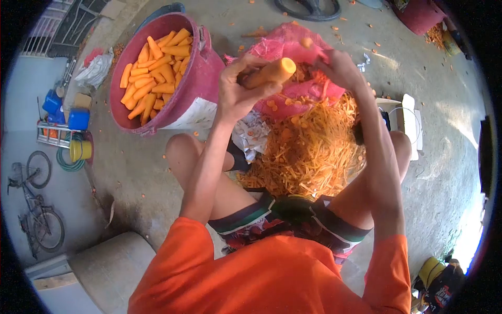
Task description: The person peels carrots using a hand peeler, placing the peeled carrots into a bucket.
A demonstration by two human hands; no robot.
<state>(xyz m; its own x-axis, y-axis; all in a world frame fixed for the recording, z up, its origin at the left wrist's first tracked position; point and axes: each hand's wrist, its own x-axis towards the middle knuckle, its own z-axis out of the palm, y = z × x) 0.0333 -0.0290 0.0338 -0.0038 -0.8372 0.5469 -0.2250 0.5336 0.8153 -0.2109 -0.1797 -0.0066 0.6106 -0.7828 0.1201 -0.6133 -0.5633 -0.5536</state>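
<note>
Peelings (pixel 308 152) and bucket (pixel 196 99) around carrot (pixel 269 73).

One bucket (pixel 201 99) stands at upper left of the frame, filled with peeled carrots (pixel 154 73) too many to count. One carrot (pixel 269 72) is held at top centre. One pink sack (pixel 293 49) lies behind it. One heap of peelings (pixel 308 152) fills the centre. Two bicycles (pixel 36 209) lean at lower left. Two hands show: left (pixel 240 89), right (pixel 340 68).
</note>
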